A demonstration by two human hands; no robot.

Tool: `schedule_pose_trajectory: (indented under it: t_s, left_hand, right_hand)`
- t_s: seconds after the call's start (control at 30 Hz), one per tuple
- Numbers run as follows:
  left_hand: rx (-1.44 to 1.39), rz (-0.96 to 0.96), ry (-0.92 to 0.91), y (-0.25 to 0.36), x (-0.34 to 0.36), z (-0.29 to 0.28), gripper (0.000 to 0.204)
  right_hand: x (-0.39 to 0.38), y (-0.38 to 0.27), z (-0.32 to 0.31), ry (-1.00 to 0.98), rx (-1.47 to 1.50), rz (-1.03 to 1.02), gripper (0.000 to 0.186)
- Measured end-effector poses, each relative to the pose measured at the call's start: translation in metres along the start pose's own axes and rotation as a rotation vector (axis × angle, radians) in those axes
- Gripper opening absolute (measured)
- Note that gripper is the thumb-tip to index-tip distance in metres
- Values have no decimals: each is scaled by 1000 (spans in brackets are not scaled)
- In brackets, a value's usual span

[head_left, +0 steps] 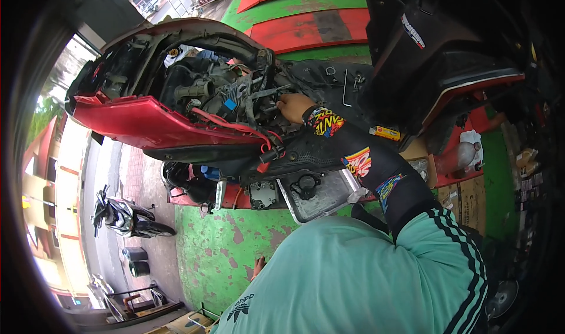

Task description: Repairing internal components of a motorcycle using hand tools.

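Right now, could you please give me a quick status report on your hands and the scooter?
Right hand beside exposed engine parts; left hand not discernible. Red scooter partly uncovered. Red cable nearby, apparently not blocking.

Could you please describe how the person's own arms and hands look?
The right hand is ungloved. A black arm sleeve, printed in red, yellow and blue, reaches the wrist; above is a dark-striped mint-green shirt sleeve. I cannot make out the left hand.

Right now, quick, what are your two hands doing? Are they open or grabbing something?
Left hand: not clearly visible, so I can't tell.
Right hand: fingers curled, at the red motorbike; whether it's gripping anything can't be told.
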State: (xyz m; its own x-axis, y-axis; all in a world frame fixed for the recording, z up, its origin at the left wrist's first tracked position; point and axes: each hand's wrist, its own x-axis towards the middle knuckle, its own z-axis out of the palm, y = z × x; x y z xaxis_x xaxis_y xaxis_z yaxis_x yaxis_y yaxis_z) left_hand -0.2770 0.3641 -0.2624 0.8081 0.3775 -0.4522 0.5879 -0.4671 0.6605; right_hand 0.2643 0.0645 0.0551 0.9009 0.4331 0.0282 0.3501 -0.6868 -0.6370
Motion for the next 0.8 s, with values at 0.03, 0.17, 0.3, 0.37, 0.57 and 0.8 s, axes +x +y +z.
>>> schedule_pose_trajectory:
  t_s: [0.03, 0.17, 0.3, 0.37, 0.57, 0.8]
  left_hand:
    - [32, 31, 6, 3, 3, -4, 55]
    - [-385, -158, 61, 47, 14, -13, 57]
    - [-533, -305, 7, 88, 31, -16, 59]
    - [-415, -173, 27, 86, 21, -8, 55]
    - [173, 245, 12, -5, -34, 16, 51]
    - [-103, 42, 37, 16, -45, 27, 54]
  right_hand:
    - [-5, -9, -9, 4, 6, -3, 40]
    - [-14, -26, -22, 168, -94, -208, 38]
    - [-9, -16, -17, 331, -176, -384, 32]
    - [-3, -11, -12, 397, -231, -458, 29]
    - [1, -34, -18, 148, 70, -170, 22]
    - [7, -42, -18, 108, 262, 43, 28]
